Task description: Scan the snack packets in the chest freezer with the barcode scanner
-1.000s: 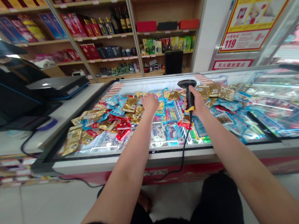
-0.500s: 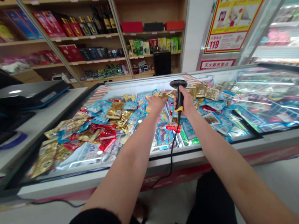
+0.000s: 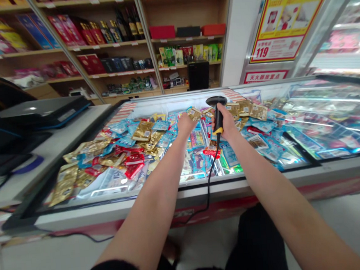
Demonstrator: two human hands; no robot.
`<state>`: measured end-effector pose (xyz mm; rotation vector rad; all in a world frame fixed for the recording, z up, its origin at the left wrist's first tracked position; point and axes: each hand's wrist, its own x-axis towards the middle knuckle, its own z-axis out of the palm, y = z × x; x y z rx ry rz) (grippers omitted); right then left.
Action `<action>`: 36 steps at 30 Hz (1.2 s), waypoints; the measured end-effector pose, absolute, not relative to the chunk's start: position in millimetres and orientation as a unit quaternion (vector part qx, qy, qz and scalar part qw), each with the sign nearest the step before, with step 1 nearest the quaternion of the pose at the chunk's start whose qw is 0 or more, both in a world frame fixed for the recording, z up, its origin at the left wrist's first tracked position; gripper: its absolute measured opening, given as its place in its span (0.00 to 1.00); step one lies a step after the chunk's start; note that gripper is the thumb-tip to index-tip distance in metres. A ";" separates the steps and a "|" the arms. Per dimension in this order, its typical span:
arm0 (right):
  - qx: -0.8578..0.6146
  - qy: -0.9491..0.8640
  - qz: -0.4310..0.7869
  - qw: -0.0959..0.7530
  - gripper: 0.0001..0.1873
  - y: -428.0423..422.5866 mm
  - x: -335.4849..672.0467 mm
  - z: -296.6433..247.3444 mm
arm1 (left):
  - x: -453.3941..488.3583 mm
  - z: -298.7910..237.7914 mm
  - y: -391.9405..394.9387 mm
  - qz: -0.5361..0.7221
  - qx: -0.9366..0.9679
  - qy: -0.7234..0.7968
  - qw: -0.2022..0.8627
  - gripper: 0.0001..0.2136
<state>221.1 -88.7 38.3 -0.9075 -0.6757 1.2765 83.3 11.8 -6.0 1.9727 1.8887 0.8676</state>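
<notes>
My right hand (image 3: 226,120) is wrapped round the handle of a black and yellow barcode scanner (image 3: 218,118), its wide head up and its cable hanging down toward me. To the left of it, my left hand (image 3: 186,125) is closed on the edge of a small gold snack packet (image 3: 194,113), which is tilted up; the fingertips are partly hidden. Both hands are over the glass-topped chest freezer (image 3: 159,195). Piles of gold, blue and red packets lie around them, among them a gold packet (image 3: 142,130) on the left and blue packets (image 3: 264,126) on the right.
The scanner's black cable (image 3: 208,186) runs down over the freezer's front edge. At the left stands a counter (image 3: 49,146) with a flat black device (image 3: 47,111) on it. Behind the freezer are shelves (image 3: 115,45) of boxes and bottles, and a yellow poster (image 3: 292,20) on the wall.
My left hand has closed on the gold packet and tilted it up, drawing slightly toward me. The scanner stays in my right hand, and the whole view has shifted a little.
</notes>
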 end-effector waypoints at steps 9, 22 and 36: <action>-0.399 -0.367 0.584 0.604 0.22 -89.7 218.4 31.6 | 27.8 4.2 5.7 0.350 0.680 0.626 0.152 0.16; -0.399 -0.429 0.644 0.493 0.20 -100.3 214.1 32.9 | -5.9 5.9 4.5 0.386 0.665 0.612 0.185 0.18; -0.397 -0.461 0.632 0.480 0.19 -104.6 213.7 36.8 | -6.2 11.0 0.8 0.398 0.663 0.614 0.156 0.16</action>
